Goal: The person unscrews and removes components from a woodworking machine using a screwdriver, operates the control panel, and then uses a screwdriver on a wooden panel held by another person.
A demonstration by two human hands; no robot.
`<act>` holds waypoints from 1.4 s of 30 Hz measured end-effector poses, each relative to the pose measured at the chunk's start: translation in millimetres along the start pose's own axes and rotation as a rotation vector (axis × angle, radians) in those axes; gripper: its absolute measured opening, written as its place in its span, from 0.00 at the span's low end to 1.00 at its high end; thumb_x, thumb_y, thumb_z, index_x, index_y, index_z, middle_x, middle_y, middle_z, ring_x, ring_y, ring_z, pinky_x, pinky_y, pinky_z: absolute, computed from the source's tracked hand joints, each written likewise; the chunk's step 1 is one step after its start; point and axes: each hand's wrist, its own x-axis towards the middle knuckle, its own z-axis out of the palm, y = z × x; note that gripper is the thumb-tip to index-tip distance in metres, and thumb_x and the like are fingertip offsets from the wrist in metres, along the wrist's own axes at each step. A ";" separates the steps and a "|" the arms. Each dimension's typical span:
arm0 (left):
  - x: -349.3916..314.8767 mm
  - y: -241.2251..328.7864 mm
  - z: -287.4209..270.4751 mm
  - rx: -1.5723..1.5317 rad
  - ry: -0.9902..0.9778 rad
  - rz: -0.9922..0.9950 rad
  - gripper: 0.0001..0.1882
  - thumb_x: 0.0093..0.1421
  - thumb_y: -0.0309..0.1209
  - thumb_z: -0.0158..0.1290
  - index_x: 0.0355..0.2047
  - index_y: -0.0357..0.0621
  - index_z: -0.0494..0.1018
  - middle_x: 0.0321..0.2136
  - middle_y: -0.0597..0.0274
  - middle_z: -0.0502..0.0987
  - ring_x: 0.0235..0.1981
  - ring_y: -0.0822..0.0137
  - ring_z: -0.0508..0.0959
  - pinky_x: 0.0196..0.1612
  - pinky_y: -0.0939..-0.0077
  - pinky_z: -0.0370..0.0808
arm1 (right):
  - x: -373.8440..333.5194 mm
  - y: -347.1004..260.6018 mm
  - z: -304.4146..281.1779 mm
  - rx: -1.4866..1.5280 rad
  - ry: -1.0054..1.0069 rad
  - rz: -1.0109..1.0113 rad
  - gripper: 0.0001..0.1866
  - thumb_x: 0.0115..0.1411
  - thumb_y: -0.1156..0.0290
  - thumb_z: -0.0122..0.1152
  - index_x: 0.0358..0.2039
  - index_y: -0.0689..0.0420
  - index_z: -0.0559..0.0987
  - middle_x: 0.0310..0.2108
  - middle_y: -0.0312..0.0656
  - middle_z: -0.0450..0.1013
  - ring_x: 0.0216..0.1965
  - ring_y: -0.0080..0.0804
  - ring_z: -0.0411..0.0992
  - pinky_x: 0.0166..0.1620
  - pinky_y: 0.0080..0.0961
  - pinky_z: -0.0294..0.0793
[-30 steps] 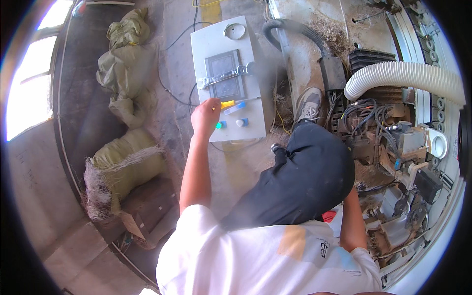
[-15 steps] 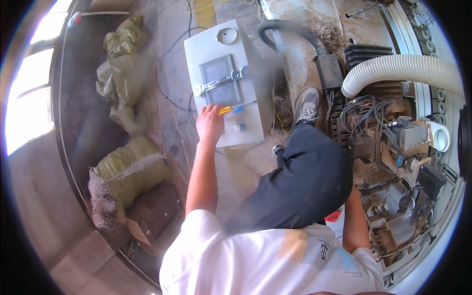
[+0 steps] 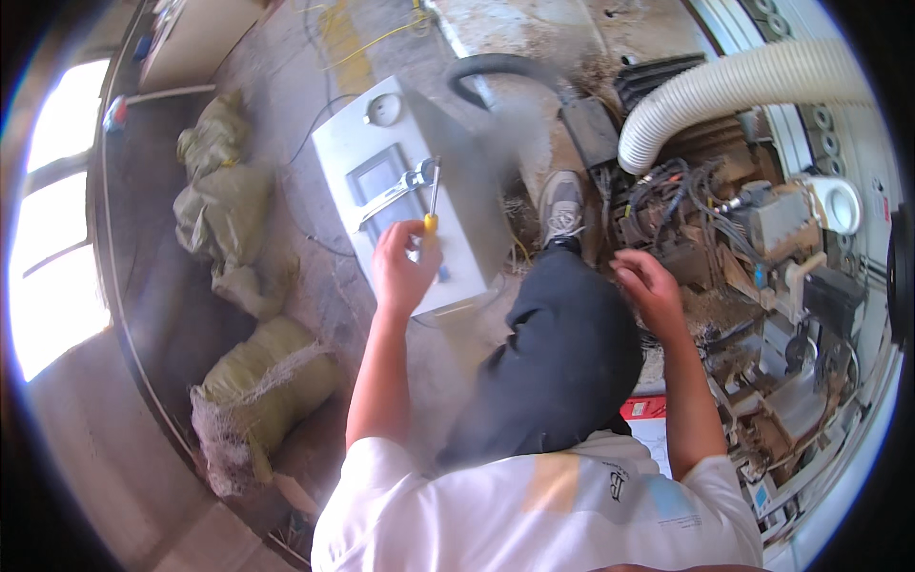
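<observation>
My left hand (image 3: pixel 402 270) is closed round the yellow handle of a screwdriver (image 3: pixel 435 200), its metal shaft pointing up and away. That hand is over the near part of a pale grey box (image 3: pixel 453 272) on the floor. Across a dark panel (image 3: pixel 376 170) on the box lies a shiny metal wrench-like tool (image 3: pixel 381 204). A round fitting (image 3: pixel 384 110) sits at the box's far end. Past my bent knee, my right hand (image 3: pixel 653 297) hangs beside the machine, fingers loosely bent and apart, with nothing visible in it.
Along the right runs a dusty machine with bundled wires (image 3: pixel 681 195) and a thick white ribbed hose (image 3: pixel 734 95). A black corrugated hose (image 3: pixel 496 65) arches beyond the box. Stuffed greenish sacks (image 3: pixel 262 381) lie at left. Cables trail over the floor. My shoe (image 3: pixel 562 205) stands beside the machine.
My left hand has lifted the yellow screwdriver off the box, its shaft now upright. My right hand has come up into view beside the machine. The whole view has shifted.
</observation>
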 end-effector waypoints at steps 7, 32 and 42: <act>34.7 104.0 70.5 -0.350 -0.302 0.175 0.18 0.49 0.23 0.64 0.42 0.41 0.80 0.35 0.59 0.79 0.33 0.64 0.79 0.38 0.73 0.77 | 68.8 -53.8 65.4 0.278 -0.402 -0.136 0.26 0.69 0.61 0.59 0.63 0.61 0.70 0.56 0.45 0.73 0.58 0.30 0.70 0.61 0.29 0.69; 177.5 -6.4 101.5 -0.367 -0.292 -0.002 0.12 0.70 0.35 0.52 0.45 0.40 0.73 0.36 0.61 0.79 0.41 0.64 0.78 0.48 0.69 0.73 | 30.2 -31.1 1.6 0.205 0.202 -0.063 0.11 0.67 0.70 0.60 0.46 0.62 0.80 0.26 0.33 0.73 0.22 0.14 0.64 0.27 0.15 0.64; 85.1 127.8 130.4 -1.184 -1.196 0.108 0.08 0.71 0.31 0.51 0.43 0.40 0.76 0.40 0.66 0.74 0.43 0.71 0.72 0.51 0.75 0.67 | 30.1 -21.9 -12.5 0.936 -0.184 0.163 0.29 0.74 0.46 0.41 0.50 0.62 0.76 0.28 0.49 0.78 0.18 0.23 0.67 0.24 0.21 0.67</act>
